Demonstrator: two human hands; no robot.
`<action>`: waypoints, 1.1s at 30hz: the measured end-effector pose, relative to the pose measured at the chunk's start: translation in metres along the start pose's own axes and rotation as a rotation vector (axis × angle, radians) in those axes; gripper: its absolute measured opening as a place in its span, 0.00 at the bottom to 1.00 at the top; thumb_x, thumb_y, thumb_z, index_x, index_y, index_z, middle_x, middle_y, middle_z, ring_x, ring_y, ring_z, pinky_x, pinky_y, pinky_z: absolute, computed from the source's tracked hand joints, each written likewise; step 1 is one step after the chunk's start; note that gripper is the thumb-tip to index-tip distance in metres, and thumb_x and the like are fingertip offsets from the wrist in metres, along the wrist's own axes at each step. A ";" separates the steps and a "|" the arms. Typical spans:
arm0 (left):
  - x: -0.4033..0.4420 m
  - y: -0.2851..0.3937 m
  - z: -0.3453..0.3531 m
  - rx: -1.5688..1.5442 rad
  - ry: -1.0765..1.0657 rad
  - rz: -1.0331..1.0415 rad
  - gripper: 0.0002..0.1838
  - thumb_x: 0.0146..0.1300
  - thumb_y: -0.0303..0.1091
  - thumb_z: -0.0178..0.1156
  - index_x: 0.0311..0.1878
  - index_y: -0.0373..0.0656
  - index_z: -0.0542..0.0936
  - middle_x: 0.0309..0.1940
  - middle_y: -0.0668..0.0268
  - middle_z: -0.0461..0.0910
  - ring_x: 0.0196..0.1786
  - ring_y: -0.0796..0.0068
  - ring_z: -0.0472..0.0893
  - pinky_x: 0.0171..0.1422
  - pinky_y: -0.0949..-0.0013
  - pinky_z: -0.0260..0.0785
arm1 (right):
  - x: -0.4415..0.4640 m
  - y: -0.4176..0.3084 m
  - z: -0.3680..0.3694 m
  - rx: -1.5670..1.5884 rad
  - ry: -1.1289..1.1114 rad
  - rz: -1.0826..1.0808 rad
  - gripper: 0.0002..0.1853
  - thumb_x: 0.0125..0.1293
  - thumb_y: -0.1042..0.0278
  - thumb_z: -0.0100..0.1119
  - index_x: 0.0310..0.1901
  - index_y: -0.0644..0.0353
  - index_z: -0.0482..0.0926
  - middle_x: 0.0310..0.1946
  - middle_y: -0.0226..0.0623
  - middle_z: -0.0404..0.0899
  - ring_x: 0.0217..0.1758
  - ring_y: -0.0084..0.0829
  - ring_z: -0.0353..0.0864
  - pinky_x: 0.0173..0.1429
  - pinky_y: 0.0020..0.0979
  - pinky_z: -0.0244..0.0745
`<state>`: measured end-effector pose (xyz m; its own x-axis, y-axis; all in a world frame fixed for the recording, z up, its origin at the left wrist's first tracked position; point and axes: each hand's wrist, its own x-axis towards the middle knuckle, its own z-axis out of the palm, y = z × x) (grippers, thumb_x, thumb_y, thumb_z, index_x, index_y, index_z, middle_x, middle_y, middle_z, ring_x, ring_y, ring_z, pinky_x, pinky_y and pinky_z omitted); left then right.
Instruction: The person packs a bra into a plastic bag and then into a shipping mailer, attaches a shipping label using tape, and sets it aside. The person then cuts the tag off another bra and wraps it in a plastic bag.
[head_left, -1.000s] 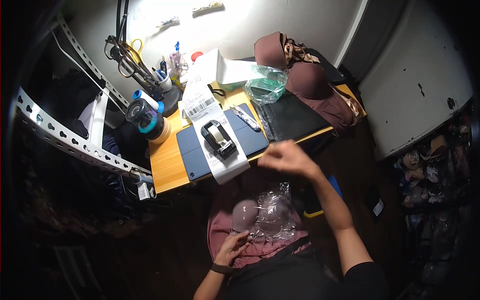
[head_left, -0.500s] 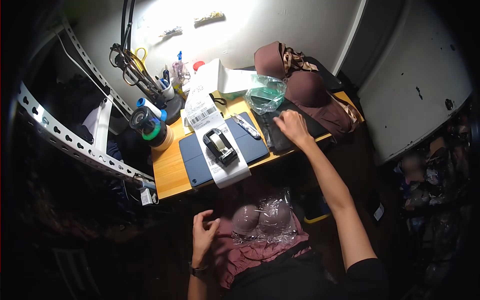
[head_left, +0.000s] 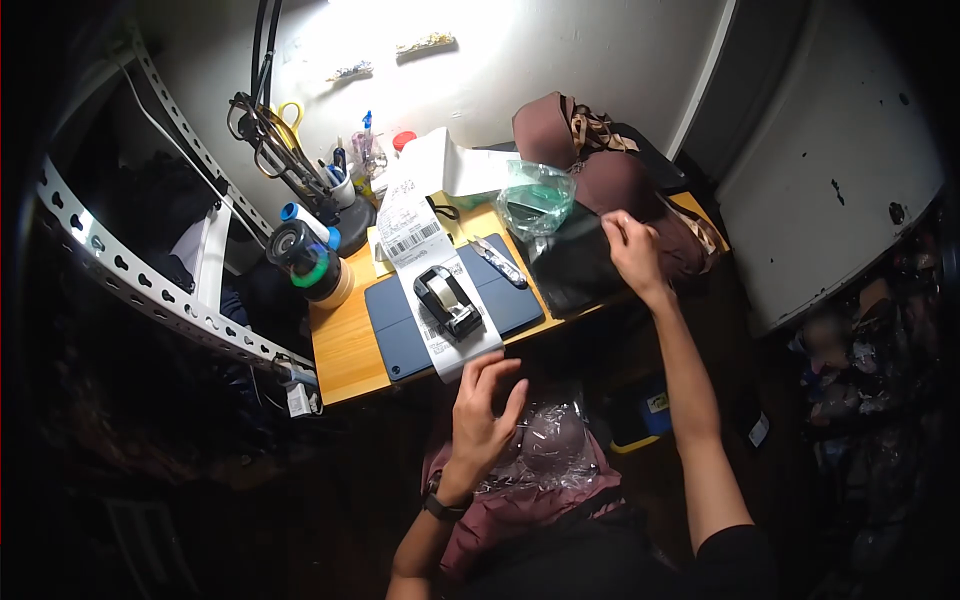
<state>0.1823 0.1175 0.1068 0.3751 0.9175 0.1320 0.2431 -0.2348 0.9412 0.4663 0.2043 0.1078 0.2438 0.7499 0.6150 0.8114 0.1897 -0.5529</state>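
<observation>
My right hand [head_left: 636,252] is closed in a pinch at the edge of a black plastic bag [head_left: 565,275] on the right of the desk. The bag lies flat under and beside a crumpled clear-green plastic bag [head_left: 537,200]. My left hand [head_left: 484,418] hovers between my lap and the desk's front edge, fingers curved and apart, with nothing in it. Beneath it on my lap lies a mauve bra in clear plastic wrap [head_left: 556,436], partly hidden by that hand. It rests on dusty-pink cloth [head_left: 490,520].
A black tape dispenser [head_left: 448,302] sits on a printed label strip [head_left: 412,235] across a blue tablet case [head_left: 385,335]. Beside it is a folding knife [head_left: 499,262]. More mauve bras [head_left: 615,182] are piled at the back right. A perforated metal shelf frame [head_left: 150,290] stands left.
My right hand has moved right across the black plastic bag, drawing its edge along. My left hand has risen up and right, over the wrapped bra toward the desk edge.
</observation>
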 end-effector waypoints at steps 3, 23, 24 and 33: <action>0.023 0.026 0.012 0.285 0.189 0.412 0.11 0.56 0.27 0.61 0.43 0.44 0.80 0.54 0.54 0.69 0.60 0.54 0.68 0.61 0.58 0.62 | -0.039 -0.053 -0.041 0.014 -0.118 -0.102 0.05 0.62 0.73 0.55 0.36 0.64 0.78 0.32 0.47 0.80 0.35 0.46 0.81 0.37 0.36 0.74; -0.054 -0.209 -0.028 0.129 0.058 -0.773 0.17 0.46 0.30 0.61 0.36 0.23 0.76 0.29 0.54 0.77 0.34 0.64 0.79 0.35 0.66 0.70 | -0.191 -0.052 0.090 -0.224 -1.478 0.243 0.49 0.51 0.19 0.40 0.39 0.72 0.79 0.41 0.62 0.76 0.49 0.49 0.76 0.52 0.41 0.72; -0.060 -0.218 -0.022 0.098 0.122 -0.443 0.21 0.46 0.31 0.62 0.41 0.22 0.76 0.34 0.43 0.78 0.42 0.54 0.80 0.46 0.62 0.70 | -0.221 -0.052 0.096 -0.219 -1.279 0.049 0.51 0.49 0.18 0.42 0.43 0.72 0.77 0.43 0.58 0.76 0.49 0.50 0.76 0.56 0.43 0.69; -0.061 -0.157 0.006 0.433 0.159 -0.278 0.18 0.54 0.31 0.63 0.42 0.24 0.75 0.42 0.38 0.73 0.47 0.41 0.74 0.52 0.56 0.67 | -0.243 0.022 0.015 0.561 -1.307 0.571 0.30 0.53 0.66 0.69 0.55 0.66 0.66 0.47 0.45 0.76 0.52 0.32 0.77 0.55 0.33 0.74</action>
<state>0.1263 0.0966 -0.0504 0.1122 0.9933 -0.0268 0.6730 -0.0561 0.7375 0.4169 0.0361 -0.0619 -0.4232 0.7618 -0.4905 0.4029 -0.3267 -0.8549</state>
